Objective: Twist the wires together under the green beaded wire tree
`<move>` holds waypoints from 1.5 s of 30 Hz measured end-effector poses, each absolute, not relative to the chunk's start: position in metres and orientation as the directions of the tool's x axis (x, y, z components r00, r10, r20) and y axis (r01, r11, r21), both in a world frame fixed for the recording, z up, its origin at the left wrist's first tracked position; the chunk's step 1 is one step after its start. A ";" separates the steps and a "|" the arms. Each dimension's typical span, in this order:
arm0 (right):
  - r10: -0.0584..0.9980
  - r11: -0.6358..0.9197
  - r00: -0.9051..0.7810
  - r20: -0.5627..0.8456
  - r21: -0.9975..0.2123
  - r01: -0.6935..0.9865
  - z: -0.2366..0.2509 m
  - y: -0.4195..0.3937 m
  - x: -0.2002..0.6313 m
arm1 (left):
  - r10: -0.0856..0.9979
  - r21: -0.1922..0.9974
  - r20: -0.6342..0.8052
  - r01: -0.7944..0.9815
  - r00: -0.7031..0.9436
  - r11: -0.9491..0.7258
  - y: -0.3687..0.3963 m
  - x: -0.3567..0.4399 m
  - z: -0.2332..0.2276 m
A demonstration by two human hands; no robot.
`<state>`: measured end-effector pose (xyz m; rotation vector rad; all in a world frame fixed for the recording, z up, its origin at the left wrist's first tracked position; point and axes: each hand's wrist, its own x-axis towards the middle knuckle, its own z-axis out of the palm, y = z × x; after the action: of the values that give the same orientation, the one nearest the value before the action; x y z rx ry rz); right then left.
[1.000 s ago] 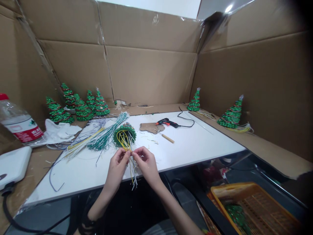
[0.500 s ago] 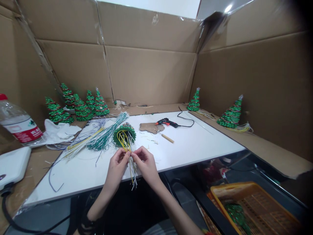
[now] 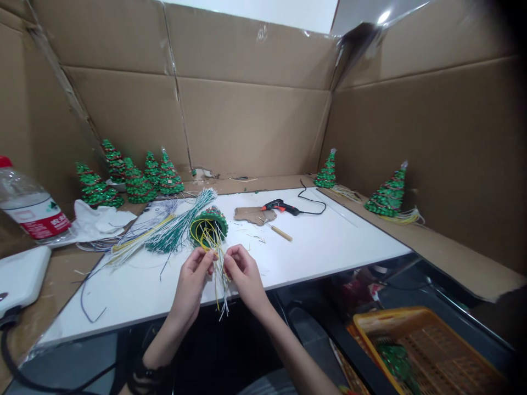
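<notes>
1. The left hand point(image 3: 193, 274) pinches thin yellow and white wires point(image 3: 218, 274) between thumb and forefinger, the other fingers curled beneath.
2. The right hand point(image 3: 242, 271) sits just beside it, its fingertips point(image 3: 228, 258) pressed together on the same bunch of wires.
3. The wires run from the open bottom of a small green tree point(image 3: 209, 224), which lies on its side just beyond the fingertips; their loose ends hang below the hands, over the near edge of the white table point(image 3: 329, 241).
4. Left of the left hand's fingers, a fan of green and white wire bundles point(image 3: 173, 227) lies flat on the table.
5. Beyond the right hand's fingers lie a wooden-handled pick point(image 3: 279, 231), a scrap of cardboard point(image 3: 251, 214) and a glue gun point(image 3: 280, 207) with a black cord.
6. Far left of the hands stand a cluster of finished trees point(image 3: 132, 178), a crumpled white cloth point(image 3: 99, 222) and a water bottle point(image 3: 33, 211).
7. Far right of the hands, two more trees point(image 3: 387, 195) stand against the cardboard wall, and an orange basket point(image 3: 436, 351) sits below the table.
</notes>
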<state>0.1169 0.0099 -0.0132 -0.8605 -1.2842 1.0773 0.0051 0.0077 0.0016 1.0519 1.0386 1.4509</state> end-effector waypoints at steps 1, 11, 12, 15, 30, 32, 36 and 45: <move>0.953 0.293 -0.042 0.301 -0.946 -0.137 -0.013 0.010 0.117 | 0.992 0.963 0.078 -0.250 -0.103 -0.101 0.008 0.005 0.002; 0.957 0.280 -0.051 0.287 -0.954 -0.112 -0.011 0.009 0.118 | 0.993 0.954 0.072 -0.283 -0.089 -0.095 0.009 0.004 0.001; 0.956 0.283 -0.048 0.289 -0.953 -0.106 -0.011 0.009 0.117 | 0.994 0.954 0.074 -0.283 -0.087 -0.095 0.009 0.005 0.001; 0.954 0.294 -0.040 0.298 -0.952 -0.088 -0.010 0.009 0.117 | 0.995 0.956 0.074 -0.279 -0.074 -0.092 0.009 0.005 0.001; 0.947 0.310 -0.064 0.315 -0.947 -0.081 -0.015 0.010 0.117 | 0.997 0.952 0.054 -0.299 -0.048 -0.066 0.011 0.004 -0.001; 0.948 0.308 -0.049 0.314 -0.947 -0.092 -0.015 0.011 0.118 | 0.998 0.952 0.051 -0.300 -0.044 -0.062 0.011 0.003 -0.002; 0.949 0.309 -0.031 0.314 -0.945 -0.109 -0.015 0.011 0.118 | 0.999 0.955 0.041 -0.293 -0.023 -0.046 0.011 0.003 -0.002; 0.954 0.293 -0.028 0.299 -0.947 -0.134 -0.014 0.011 0.118 | 0.993 0.985 0.116 -0.130 0.004 -0.114 0.011 0.003 -0.003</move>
<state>0.1176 0.0106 -0.0144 -0.8714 -1.2768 1.0771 0.0032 0.0105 -0.0035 1.2004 1.0468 1.3436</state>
